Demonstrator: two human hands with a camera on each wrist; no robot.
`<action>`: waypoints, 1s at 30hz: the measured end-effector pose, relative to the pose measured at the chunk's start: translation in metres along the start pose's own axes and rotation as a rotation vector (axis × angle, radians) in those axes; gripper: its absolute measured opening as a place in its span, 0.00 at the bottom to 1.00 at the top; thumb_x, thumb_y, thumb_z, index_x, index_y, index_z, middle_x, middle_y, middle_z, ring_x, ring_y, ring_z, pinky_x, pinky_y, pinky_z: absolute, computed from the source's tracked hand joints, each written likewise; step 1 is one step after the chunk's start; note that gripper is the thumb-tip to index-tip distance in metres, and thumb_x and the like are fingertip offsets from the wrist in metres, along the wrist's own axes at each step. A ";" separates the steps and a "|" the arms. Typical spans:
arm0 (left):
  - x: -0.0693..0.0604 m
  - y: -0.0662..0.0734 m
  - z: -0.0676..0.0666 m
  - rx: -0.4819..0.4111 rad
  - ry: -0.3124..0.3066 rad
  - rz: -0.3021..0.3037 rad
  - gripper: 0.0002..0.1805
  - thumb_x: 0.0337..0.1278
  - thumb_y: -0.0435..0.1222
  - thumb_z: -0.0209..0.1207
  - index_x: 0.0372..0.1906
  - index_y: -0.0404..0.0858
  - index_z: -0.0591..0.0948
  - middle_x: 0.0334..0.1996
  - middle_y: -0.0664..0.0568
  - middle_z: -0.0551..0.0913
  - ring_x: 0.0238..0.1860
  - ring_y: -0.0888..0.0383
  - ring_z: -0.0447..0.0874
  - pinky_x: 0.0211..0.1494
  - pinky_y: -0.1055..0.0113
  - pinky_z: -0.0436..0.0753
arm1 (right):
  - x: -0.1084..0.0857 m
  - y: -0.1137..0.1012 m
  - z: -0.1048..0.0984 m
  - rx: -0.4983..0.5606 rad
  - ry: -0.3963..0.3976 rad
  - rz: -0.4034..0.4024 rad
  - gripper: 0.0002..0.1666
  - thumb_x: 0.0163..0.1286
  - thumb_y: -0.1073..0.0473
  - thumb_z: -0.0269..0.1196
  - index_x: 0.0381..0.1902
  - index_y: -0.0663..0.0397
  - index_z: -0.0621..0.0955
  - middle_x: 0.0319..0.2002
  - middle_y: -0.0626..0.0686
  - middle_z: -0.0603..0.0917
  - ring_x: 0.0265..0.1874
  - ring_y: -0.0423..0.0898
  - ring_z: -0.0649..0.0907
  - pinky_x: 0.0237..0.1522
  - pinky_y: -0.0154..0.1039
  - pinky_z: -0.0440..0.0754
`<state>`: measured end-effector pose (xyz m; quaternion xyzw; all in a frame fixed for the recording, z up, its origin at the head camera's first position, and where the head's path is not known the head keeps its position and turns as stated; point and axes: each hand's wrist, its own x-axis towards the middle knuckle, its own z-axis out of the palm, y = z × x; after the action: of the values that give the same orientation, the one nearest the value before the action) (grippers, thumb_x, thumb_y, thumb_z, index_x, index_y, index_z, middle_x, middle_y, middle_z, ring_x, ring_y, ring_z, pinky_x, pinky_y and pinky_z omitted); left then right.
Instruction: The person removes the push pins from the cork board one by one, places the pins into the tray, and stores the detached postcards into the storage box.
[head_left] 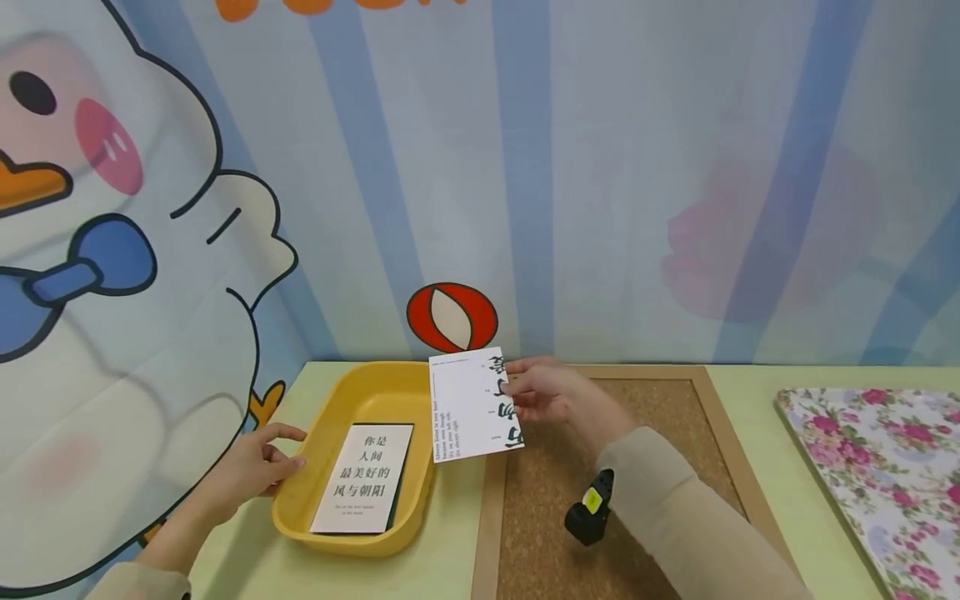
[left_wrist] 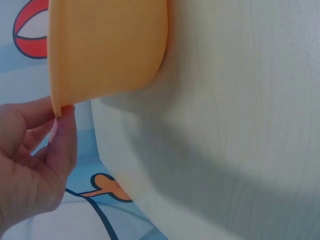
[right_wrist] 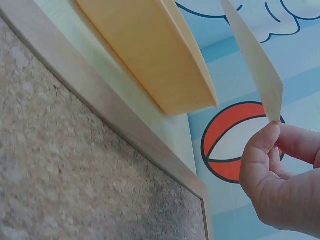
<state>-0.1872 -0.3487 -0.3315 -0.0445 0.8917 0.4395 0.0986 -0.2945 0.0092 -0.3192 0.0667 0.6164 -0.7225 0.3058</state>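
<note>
A white card printed with dark green characters and small text is pinched along its right edge by my right hand. It is held up beside the right rim of a yellow tray. Seen from the right wrist, the card is nearly edge-on between thumb and fingers. My left hand pinches the tray's left rim; the left wrist view shows thumb and fingers on either side of that rim. Inside the tray lies another card with printed characters, atop a dark-edged one.
Under my right forearm is a wood-framed cork board. A floral-patterned board lies at the right of the pale table. Behind stands a striped backdrop with a cartoon duck at left. A black strap device sits at my right wrist.
</note>
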 end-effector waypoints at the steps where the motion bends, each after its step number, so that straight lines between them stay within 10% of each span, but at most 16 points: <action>1: 0.000 0.000 0.000 0.001 -0.001 -0.003 0.22 0.59 0.29 0.57 0.56 0.24 0.67 0.22 0.47 0.76 0.22 0.56 0.73 0.29 0.65 0.80 | 0.001 0.000 0.001 -0.002 0.001 0.001 0.28 0.65 0.74 0.53 0.63 0.64 0.66 0.41 0.59 0.77 0.28 0.46 0.76 0.23 0.29 0.74; 30: 0.003 -0.004 -0.001 0.015 -0.019 -0.003 0.23 0.60 0.30 0.57 0.57 0.24 0.66 0.22 0.48 0.76 0.21 0.56 0.71 0.30 0.65 0.79 | 0.012 0.006 0.048 0.080 0.018 0.077 0.24 0.65 0.72 0.57 0.59 0.58 0.73 0.40 0.58 0.78 0.31 0.47 0.75 0.26 0.29 0.75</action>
<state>-0.1891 -0.3519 -0.3352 -0.0411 0.8940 0.4329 0.1081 -0.2875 -0.0400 -0.3194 0.1090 0.5867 -0.7337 0.3248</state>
